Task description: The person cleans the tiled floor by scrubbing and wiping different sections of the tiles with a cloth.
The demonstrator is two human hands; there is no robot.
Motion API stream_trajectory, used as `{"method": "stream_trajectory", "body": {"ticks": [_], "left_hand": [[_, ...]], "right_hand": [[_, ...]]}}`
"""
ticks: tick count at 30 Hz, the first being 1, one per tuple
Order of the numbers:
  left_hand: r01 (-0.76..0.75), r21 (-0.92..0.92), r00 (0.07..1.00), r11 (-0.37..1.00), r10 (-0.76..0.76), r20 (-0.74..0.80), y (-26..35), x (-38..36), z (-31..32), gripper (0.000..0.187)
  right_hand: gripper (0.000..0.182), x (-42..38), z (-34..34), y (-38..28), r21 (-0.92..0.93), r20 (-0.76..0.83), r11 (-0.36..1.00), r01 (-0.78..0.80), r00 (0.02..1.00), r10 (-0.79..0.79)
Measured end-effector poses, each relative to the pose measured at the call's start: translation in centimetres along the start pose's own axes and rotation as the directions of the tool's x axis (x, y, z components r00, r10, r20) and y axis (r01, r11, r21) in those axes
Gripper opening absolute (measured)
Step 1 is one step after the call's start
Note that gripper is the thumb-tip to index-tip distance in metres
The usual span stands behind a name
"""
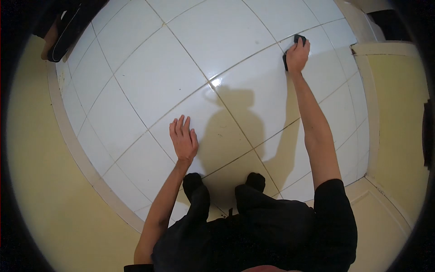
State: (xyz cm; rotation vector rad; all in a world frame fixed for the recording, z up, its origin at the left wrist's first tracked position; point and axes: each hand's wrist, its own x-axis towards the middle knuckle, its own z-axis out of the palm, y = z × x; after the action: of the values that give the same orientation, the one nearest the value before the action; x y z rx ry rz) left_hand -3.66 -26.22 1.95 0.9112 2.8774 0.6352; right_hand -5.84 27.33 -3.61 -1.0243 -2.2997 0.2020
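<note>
My right hand (297, 55), at the end of the stretched arm, is wrapped over a small black block-like object (299, 39) at the tiled floor (181, 59). The object pokes out past my fingers and along the hand's left side; its kind is hard to make out under the palm. Nearer my body, my left hand (183, 139) is open, palm down over the white tiles, fingers spread and holding nothing. My two feet in black socks (256, 181) are below, between my hands.
Yellowish walls (36, 149) with a pale skirting edge (86, 163) border the floor on both sides. Dark items (72, 27) hang at the upper left. A doorway corner (360, 49) juts out at the right, and a pale door panel (376, 208) is at lower right.
</note>
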Motion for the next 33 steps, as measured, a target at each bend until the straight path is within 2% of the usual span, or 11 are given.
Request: {"method": "stream_trajectory", "body": {"ticks": [4, 7, 10, 14, 15, 17, 19, 21, 25, 31, 33], "left_hand": [[0.002, 0.003, 1.000, 1.000, -0.002, 0.015, -0.2, 0.0, 0.1, 0.048], [0.003, 0.020, 1.000, 1.000, -0.004, 0.020, -0.6, -0.2, 0.3, 0.048], [-0.008, -0.001, 1.000, 1.000, 0.008, 0.007, -0.6, -0.1, 0.2, 0.046], [0.008, -0.008, 1.000, 1.000, -0.007, 0.029, -0.5, 0.0, 0.1, 0.047], [0.006, -0.012, 0.999, 1.000, -0.005, 0.037, -0.5, 0.1, 0.1, 0.049], [0.005, -0.020, 0.999, 1.000, -0.004, 0.049, -0.4, -0.2, -0.1, 0.050], [-0.007, -0.022, 0.999, 1.000, 0.008, 0.044, -0.5, 0.0, -0.2, 0.050], [-0.010, -0.018, 0.999, 1.000, 0.011, 0.040, -0.6, 0.0, 0.0, 0.050], [-0.007, -0.005, 0.999, 1.000, 0.008, 0.035, -0.9, -0.3, 0.2, 0.046], [0.008, -0.015, 0.999, 1.000, -0.007, 0.031, -0.7, -0.3, 0.0, 0.045], [0.008, -0.021, 1.000, 1.000, -0.008, 0.016, -0.6, -0.3, -0.1, 0.045]], "right_hand": [[0.038, 4.5, 3.3, -3.7, 0.006, 0.039, 1.000, -0.007, 0.999, 0.007], [0.034, 7.0, 6.9, -5.3, -0.002, -0.086, 1.000, 0.023, 0.996, -0.023], [0.031, 9.4, 9.6, -7.4, -0.018, -0.122, 1.000, 0.015, 0.992, -0.017], [0.032, 11.5, 12.8, -10.9, 0.096, -0.089, 0.984, 0.149, 0.986, -0.141], [0.033, 11.6, 12.9, -12.5, 0.140, -0.041, 0.980, 0.140, 0.990, -0.135], [0.034, 10.8, 12.8, -15.7, 0.310, 0.002, 0.930, 0.198, 0.978, -0.209], [0.060, 9.7, 13.3, -17.9, 0.481, 0.361, 0.870, 0.114, 0.878, -0.314], [0.035, 6.5, 12.0, -20.5, 0.544, 0.104, 0.769, 0.337, 0.882, -0.460], [0.038, 1.1, 8.7, -22.4, 0.628, 0.147, 0.677, 0.383, 0.796, -0.587], [0.042, -8.3, 1.8, -23.2, 0.727, 0.220, 0.532, 0.433, 0.588, -0.779], [0.042, -11.3, -0.5, -23.1, 0.771, 0.149, 0.427, 0.473, 0.519, -0.842]]}}
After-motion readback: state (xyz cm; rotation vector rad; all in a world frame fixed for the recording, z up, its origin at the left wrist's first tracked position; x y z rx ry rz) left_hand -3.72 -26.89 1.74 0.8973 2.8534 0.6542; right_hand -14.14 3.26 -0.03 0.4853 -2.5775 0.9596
